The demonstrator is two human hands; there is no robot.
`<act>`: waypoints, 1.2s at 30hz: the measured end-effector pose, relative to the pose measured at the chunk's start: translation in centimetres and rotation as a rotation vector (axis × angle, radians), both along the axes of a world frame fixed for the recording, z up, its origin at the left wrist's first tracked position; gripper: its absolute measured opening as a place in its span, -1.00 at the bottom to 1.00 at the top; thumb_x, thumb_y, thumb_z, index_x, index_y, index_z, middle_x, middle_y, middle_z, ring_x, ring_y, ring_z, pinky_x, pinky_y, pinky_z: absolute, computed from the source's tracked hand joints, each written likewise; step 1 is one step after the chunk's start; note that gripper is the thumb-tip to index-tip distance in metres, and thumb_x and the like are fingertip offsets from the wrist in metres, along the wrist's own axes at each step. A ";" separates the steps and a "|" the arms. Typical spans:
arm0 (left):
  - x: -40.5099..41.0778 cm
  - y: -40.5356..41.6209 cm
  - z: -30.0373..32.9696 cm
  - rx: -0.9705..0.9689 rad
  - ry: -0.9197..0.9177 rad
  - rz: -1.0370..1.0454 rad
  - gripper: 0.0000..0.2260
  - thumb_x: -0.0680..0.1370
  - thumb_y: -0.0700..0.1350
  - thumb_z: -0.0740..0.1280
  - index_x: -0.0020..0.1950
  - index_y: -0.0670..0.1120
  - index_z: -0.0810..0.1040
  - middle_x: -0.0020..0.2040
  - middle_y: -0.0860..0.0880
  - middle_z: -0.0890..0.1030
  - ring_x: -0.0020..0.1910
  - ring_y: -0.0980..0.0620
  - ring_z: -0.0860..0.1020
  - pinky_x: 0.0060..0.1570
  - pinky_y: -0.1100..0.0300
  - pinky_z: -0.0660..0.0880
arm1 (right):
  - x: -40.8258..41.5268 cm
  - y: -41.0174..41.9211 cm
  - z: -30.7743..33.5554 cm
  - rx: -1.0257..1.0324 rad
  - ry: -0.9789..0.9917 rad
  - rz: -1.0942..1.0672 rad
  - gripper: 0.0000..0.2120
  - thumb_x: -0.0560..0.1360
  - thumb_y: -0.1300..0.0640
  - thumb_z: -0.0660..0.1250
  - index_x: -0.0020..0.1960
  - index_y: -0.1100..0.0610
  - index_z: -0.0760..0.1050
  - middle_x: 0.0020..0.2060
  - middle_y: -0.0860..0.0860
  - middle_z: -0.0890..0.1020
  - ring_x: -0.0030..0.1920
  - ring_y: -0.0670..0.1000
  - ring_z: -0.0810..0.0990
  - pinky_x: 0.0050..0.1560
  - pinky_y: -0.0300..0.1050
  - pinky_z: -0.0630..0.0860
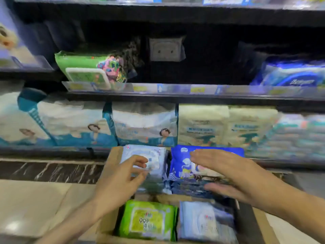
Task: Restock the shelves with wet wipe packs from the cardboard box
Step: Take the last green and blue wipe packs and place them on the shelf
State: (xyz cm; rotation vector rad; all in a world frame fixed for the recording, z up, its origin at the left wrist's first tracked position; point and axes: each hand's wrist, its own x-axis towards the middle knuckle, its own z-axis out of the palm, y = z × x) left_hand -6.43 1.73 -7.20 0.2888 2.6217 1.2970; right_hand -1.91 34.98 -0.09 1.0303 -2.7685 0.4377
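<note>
An open cardboard box (112, 166) stands on the floor below the shelves, holding several wet wipe packs. A pale blue-white pack (156, 155) stands at its far left, a dark blue pack (181, 162) at its far right, a green pack (149, 219) near left and a light blue pack (205, 221) near right. My left hand (121, 178) hovers at the pale pack with fingers loosely curled, thumb and fingers near its front. My right hand (226, 171) is spread over the dark blue pack, fingers straight. Neither hand plainly grips anything.
The middle shelf (175, 90) holds a green wipe pack (84, 67) at the left, a dark gap in the centre and blue packs (292, 74) at the right. Tissue bundles (144, 124) fill the lower shelf. Tiled floor (35, 205) lies to the left.
</note>
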 end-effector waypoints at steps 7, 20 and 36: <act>3.6 -0.9 -8.7 -0.387 -0.341 -0.137 -0.49 0.56 0.08 0.32 0.47 0.05 0.26 0.44 0.01 0.38 0.45 0.03 0.38 0.40 0.10 0.35 | 3.9 -1.2 -8.6 0.059 -0.377 0.066 -0.29 0.60 -0.14 0.31 0.62 -0.32 0.01 0.51 -0.51 0.16 0.48 -0.43 0.24 0.41 -0.38 0.35; 0.8 -1.1 -14.6 -0.361 -0.852 0.151 0.14 0.37 0.24 0.54 0.65 -0.21 -0.07 0.66 -0.16 -0.01 0.60 -0.10 0.15 0.52 0.14 0.19 | 3.3 1.0 -17.0 0.264 -0.497 -0.153 -0.36 0.55 -0.35 0.23 0.57 -0.20 0.25 0.46 -0.17 0.50 0.41 -0.03 0.54 0.33 -0.07 0.54; 1.4 0.2 -14.2 0.009 -0.876 0.248 0.19 -0.21 0.23 0.72 0.38 -0.08 0.51 0.21 -0.06 0.67 0.09 -0.03 0.69 0.09 0.04 0.65 | 3.3 0.6 -17.8 0.268 -0.877 -0.791 -0.20 0.53 -0.35 0.26 0.51 0.16 0.13 0.43 0.19 0.45 0.34 0.21 0.57 0.10 -0.03 0.45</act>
